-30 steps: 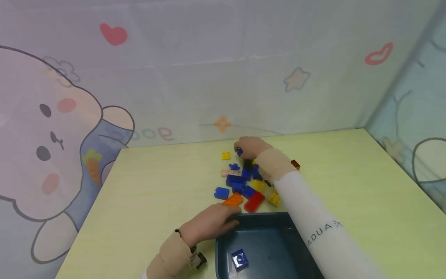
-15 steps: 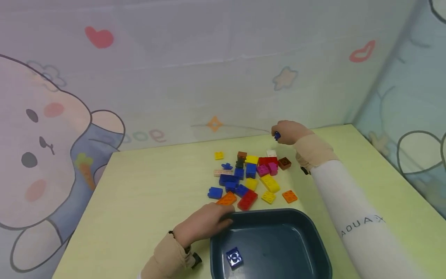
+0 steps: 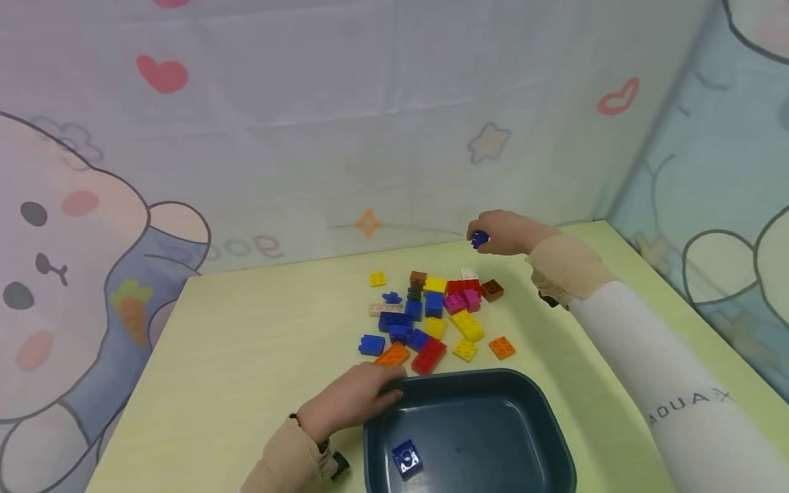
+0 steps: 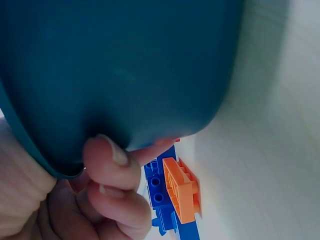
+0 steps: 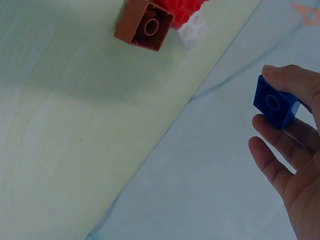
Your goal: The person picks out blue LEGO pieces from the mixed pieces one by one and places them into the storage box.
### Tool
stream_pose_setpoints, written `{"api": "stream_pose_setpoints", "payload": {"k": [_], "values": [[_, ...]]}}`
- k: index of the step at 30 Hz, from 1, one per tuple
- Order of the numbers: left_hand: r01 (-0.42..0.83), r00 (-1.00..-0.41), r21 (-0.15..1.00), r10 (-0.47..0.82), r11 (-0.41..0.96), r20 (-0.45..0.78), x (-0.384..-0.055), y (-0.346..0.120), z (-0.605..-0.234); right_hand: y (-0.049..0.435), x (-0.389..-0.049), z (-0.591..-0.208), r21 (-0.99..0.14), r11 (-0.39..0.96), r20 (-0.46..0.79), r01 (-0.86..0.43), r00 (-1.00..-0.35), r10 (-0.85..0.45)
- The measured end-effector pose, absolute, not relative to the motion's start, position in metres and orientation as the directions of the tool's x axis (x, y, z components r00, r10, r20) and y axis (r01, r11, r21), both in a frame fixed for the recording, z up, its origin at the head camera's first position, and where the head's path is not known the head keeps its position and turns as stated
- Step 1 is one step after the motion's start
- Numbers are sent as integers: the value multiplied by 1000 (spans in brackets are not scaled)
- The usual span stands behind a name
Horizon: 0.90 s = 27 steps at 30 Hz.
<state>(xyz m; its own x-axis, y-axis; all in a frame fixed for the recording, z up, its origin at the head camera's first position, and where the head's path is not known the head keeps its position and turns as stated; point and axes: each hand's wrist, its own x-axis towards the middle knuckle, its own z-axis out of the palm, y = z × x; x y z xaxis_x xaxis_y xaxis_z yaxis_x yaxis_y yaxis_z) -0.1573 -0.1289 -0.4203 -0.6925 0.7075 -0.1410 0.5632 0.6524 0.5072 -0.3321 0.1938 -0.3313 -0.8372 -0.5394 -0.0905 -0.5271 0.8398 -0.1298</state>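
Note:
My right hand (image 3: 507, 231) is raised above the far right of the table, pinching a small blue toy brick (image 5: 272, 102) between thumb and fingers. Its hollow underside shows in the right wrist view. My left hand (image 3: 354, 397) grips the far left corner of a dark blue-green tray (image 3: 468, 375), thumb over the rim and fingers curled against the outer wall. Inside the tray lies one dark blue brick (image 3: 407, 459). Close beyond my left fingers are an orange brick (image 4: 181, 190) and several blue bricks (image 4: 156, 187).
Several loose bricks spread behind the tray, among them a red brick (image 3: 429, 356), a yellow brick (image 3: 467, 326), a pink brick (image 3: 455, 303) and a brown brick (image 3: 492, 290). A patterned cloth wall (image 3: 296, 137) rises at the table's (image 3: 246, 329) back edge.
My right hand has lifted away from the pile to the right with the blue brick, uncovering bricks beneath it. My left hand stays on the tray's corner. The head view has shifted slightly.

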Motion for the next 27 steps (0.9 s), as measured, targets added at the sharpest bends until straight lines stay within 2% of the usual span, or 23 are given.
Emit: {"api": "stream_pose_setpoints", "payload": {"k": [12,17,20,27], "values": [[589,-682,502,722,634,-112,-159,-128,-422,145,-268,-323,-218,690,-121,-690,-683,-721],[588,-687,505,720,632,-101,-160,-130,-422,125,-232,-318,-233,561,-111,-795,-551,-827],[590,-686,505,721,630,-97,-160,-131,-422,118,-214,-317,-226,510,-120,-830,-496,-860],[602,-690,490,720,631,-80,-161,-130,-423,112,-191,-319,-205,467,-132,-860,-449,-884]]}}
